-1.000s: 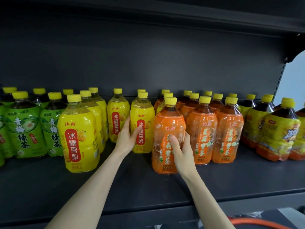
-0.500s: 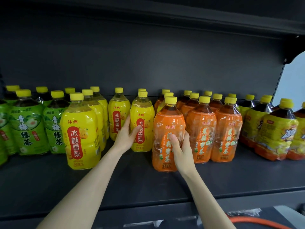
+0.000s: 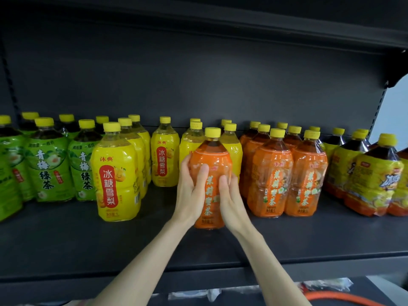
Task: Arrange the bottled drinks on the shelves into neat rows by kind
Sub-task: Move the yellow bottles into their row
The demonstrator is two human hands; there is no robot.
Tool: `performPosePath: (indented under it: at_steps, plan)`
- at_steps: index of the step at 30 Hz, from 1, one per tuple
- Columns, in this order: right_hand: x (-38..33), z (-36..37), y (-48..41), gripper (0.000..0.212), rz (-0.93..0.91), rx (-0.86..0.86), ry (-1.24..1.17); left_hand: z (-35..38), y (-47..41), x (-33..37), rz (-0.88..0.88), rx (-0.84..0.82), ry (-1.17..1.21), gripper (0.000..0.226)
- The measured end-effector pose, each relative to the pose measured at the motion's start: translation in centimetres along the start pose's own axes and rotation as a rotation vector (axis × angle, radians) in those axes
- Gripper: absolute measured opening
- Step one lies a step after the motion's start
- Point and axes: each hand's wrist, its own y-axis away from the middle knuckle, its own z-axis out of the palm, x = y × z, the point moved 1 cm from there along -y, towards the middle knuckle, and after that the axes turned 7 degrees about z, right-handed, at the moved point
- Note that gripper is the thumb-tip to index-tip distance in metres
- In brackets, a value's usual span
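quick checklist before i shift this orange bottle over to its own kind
1. Grip: left hand and right hand both wrap the orange bottle: ok.
2. Bottle upright, cap on: ok.
3. In its own row: not ok, it stands in front of the yellow bottles.
4. Free spot beside the orange group: ok, bare shelf to its left and front.
5. Bottle lifted or resting: cannot tell.
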Motion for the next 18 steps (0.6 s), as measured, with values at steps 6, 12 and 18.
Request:
performPosePath:
  at_steps: [6,12,18]
  plan:
    - [-1.1,-0.4,-1.2,0.054,-0.062,0.236,0.283,-2.3,-0.6,-1.1,0.058,0.186,-0.114,0.078]
    - [-1.3,-1.9,-5.4,0.074,-0.073,0.325,0.308,-2.6,-1.1,-2.0,0.05,0.258,-0.172,0.086]
    - [-0.5,-1.6,-7.2,0.089,0.052,0.282,0.284,-2.5,-1.2,-2.0,0.06,0.268,-0.168,0.082]
